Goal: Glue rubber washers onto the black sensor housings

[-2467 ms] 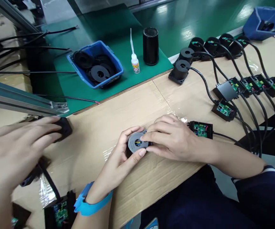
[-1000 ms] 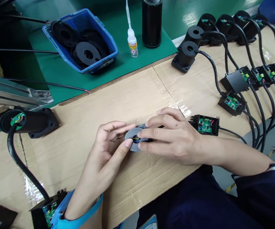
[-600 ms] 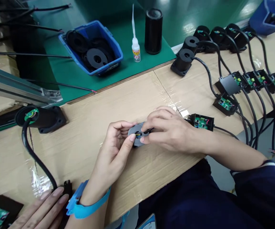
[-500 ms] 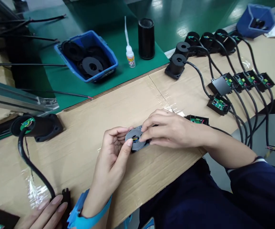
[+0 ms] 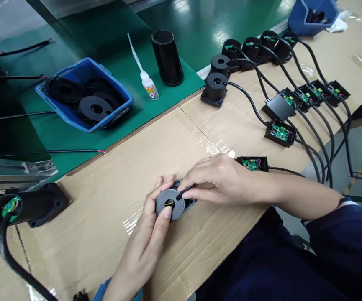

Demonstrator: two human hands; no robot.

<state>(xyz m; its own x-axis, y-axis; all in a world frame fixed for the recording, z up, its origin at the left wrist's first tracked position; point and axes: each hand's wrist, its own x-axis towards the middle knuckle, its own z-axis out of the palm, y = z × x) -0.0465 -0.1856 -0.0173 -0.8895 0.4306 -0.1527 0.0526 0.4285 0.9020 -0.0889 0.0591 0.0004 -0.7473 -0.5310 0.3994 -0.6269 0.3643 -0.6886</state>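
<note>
Closest to us, our left hand [image 5: 145,236] is clamped around the rim of a grey disc [image 5: 168,194], with the thumb laid on its face just beside the central hole. The disc is over a black housing [image 5: 189,204], low at the cardboard-covered tabletop [image 5: 105,209]; whether it is fully seated, we cannot tell. In the hole we see thin coloured wires [image 5: 169,203]. Our right hand [image 5: 221,179] has thumb and fingertips pinched on a black cable [image 5: 182,195], just beside where it meets the disc near its edge.

To do this well, in our judgement, we should press the disc evenly and guide the cable in line with its opening, by small movements. A sideways pull could tilt the disc or strain the wires.

As for the pose, the left hand reaches forward from the near edge, its fingers curled along the disc's far side; the right forearm comes across from the right, its fingers pointing inward.

Just beyond the right forearm sits an uncovered circuit box [image 5: 252,164]. Farther away, a blue bin [image 5: 126,104] holds more discs, and a white bottle [image 5: 150,87] stands near a black cylinder [image 5: 168,58].
</note>
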